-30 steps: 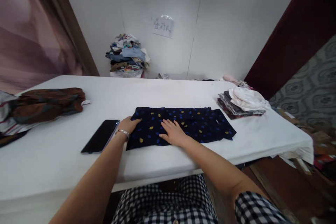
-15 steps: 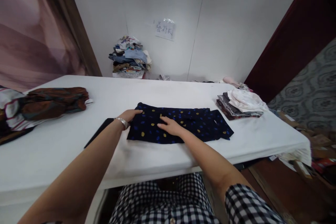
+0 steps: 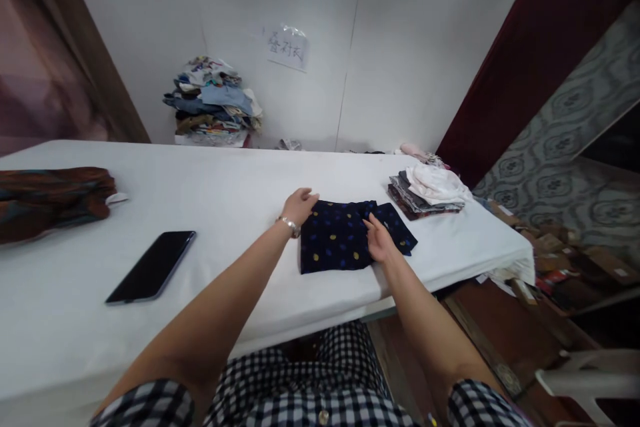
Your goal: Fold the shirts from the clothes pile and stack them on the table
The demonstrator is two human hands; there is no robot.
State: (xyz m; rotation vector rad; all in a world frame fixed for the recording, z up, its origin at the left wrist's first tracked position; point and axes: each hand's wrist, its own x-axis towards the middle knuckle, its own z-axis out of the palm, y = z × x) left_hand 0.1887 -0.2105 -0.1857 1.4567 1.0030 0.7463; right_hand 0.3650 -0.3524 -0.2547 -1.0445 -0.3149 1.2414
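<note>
A dark navy shirt (image 3: 337,233) with yellow and blue spots lies folded into a compact, roughly square bundle on the white-covered table (image 3: 225,180). A narrower part of it sticks out to the right beneath the top layer. At the bundle's far left corner is my left hand (image 3: 300,207), its fingers stretched to the right along the cloth edge; a silver bracelet circles the wrist. My right hand (image 3: 380,240) rests at the right edge of the top layer, fingers extended and thumb apart. Its lower fingers are partly hidden.
A black phone (image 3: 153,268) lies left of my arm. Beyond it is a crumpled brown garment (image 3: 55,200). Folded clothes (image 3: 425,193) are stacked at the right, with white cloth on top. A tall clothes pile (image 3: 215,103) stands by the wall; a white plastic chair (image 3: 590,373) is at lower right.
The shirt's left portion has been folded over to the right, making it much shorter. Both hands have moved right. The view has turned right, and the phone now shows fully.
</note>
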